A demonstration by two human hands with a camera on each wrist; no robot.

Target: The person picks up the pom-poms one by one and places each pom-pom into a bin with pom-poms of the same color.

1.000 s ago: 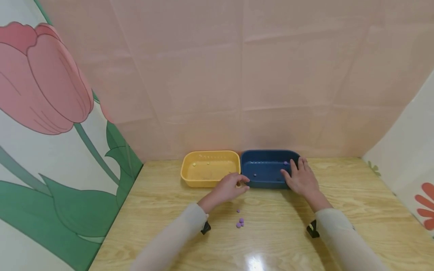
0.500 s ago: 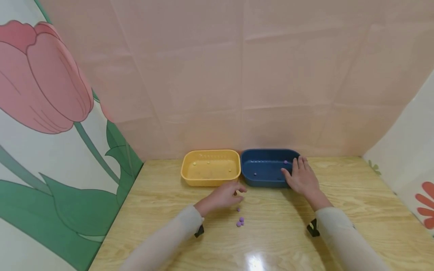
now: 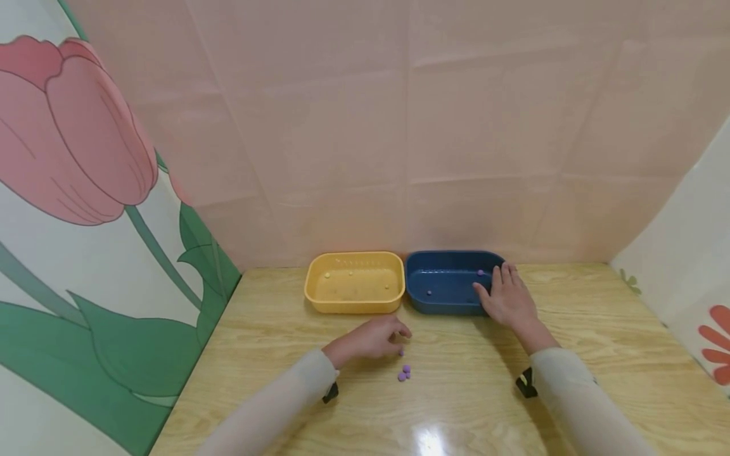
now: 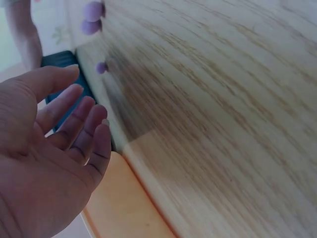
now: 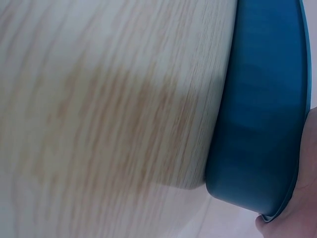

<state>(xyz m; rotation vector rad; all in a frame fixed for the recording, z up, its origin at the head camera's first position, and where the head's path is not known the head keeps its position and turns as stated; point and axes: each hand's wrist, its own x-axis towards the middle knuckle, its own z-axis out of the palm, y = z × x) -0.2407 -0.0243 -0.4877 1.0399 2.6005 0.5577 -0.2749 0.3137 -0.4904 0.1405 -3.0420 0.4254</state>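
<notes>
In the head view my left hand (image 3: 372, 338) hovers low over the table with fingers loosely bent. The left wrist view shows its palm with nothing held. One small purple ball (image 3: 402, 353) lies right by its fingertips; closer to me sits a cluster of similar purple balls (image 3: 406, 369). My right hand (image 3: 509, 304) rests over the right end of the dark blue tray (image 3: 450, 309), fingers extended, thumb spread over the inside. In the right wrist view a fingertip (image 5: 260, 223) shows at the tray's corner. Inside that tray are a purple ball (image 3: 481, 273) and a smaller one (image 3: 429, 293).
A yellow tray (image 3: 353, 307) stands left of the blue one, their ends side by side. Several tiny yellow balls (image 3: 327, 275) lie in it. Both trays are at the back of the wood-grain table (image 3: 456, 392), against a pink cloth backdrop (image 3: 365, 126).
My left hand has drawn back from the near edge of the trays toward me, down to the nearest purple ball on the table. My right hand has stayed at the blue tray's end.
</notes>
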